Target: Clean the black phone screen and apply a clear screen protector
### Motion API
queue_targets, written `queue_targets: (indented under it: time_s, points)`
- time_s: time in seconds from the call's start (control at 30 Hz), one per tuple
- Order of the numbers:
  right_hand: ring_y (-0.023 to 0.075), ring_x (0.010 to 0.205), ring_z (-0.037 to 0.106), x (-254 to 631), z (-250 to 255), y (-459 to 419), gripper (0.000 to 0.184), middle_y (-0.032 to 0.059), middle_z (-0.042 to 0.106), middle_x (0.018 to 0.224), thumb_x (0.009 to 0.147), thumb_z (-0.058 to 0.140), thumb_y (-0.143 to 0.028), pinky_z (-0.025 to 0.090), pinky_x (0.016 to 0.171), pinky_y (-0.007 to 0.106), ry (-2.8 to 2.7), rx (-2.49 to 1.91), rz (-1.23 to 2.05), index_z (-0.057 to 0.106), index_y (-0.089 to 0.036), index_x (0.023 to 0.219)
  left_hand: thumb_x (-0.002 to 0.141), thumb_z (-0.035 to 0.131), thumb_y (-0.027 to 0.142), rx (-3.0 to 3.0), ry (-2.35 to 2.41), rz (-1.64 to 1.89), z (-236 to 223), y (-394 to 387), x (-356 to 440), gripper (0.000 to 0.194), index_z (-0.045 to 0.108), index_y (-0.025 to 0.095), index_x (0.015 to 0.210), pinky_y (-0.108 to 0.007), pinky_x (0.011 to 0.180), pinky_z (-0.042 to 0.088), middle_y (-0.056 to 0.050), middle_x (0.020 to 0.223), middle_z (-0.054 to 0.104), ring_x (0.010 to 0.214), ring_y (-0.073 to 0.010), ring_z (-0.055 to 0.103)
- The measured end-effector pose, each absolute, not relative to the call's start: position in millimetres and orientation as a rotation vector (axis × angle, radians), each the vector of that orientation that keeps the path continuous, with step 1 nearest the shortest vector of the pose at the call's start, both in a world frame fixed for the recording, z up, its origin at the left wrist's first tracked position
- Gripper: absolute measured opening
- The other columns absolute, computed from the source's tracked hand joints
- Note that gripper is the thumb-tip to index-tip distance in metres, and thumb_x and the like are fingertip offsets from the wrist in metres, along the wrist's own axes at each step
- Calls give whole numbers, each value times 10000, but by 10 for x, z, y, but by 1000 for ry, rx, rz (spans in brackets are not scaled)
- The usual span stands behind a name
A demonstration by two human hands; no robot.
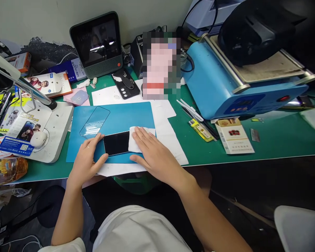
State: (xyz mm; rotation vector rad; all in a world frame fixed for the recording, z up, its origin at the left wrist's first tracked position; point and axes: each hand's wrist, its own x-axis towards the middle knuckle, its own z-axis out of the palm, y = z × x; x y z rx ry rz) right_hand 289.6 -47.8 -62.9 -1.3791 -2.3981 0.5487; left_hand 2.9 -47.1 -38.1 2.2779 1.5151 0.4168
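A phone point(117, 143) with a black, unlit screen lies on a blue mat point(128, 113), its right part covered by a folded white cloth point(133, 141). My left hand point(86, 158) steadies the phone's left end, fingertips by the upper corner and thumb by the lower one. With my right hand point(153, 151) I press the cloth down onto the screen; the fingers lie close together over it and the thumb sticks out towards me. Behind the phone, a clear screen protector point(95, 121) with a black border rests on the mat.
A blue machine point(212, 84) with metal rollers stands at the right, near a cigarette box point(235, 135) and thin tools point(196, 115). At the back are a smart display point(97, 42) and a phone case point(126, 84). Packages point(28, 129) crowd a white stand on the left.
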Motion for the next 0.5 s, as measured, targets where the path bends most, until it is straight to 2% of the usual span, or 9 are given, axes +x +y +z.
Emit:
queue_targets:
  time_s: [0.13,0.27,0.4,0.5]
  points:
    - [324,1624,282,3008,-682,-774,773,201,297,1743,1099,390,-561,398,1267,573,-2405,-1400,475,221,-113,1706,1037,636,482,2323,1514,421,-409,-448,19,761,262,321,1680,-519,1129,488,-89,1571,580,1411,-333,527]
    - [324,1620,298,3043,-693,-774,804,197,301,1742,1093,414,-554,389,1270,578,-2431,-1386,454,128,-151,1727,1037,634,486,2327,1514,437,-439,-431,13,764,258,322,1681,-519,1124,493,-90,1567,584,1416,-336,527]
    - [334,1631,259,3000,-692,-535,790,209,276,1748,1098,380,-557,344,1290,592,-2440,-1406,464,157,-126,1721,1038,630,491,2331,1517,436,-443,-438,16,759,267,312,1680,-514,1130,485,-89,1563,590,1409,-334,532]
    - [335,1627,269,3004,-699,-575,783,215,276,1746,1103,376,-547,358,1286,580,-2431,-1433,436,174,-102,1714,1047,611,490,2340,1527,414,-434,-448,27,723,300,298,1670,-506,1132,480,-94,1552,600,1408,-332,529]
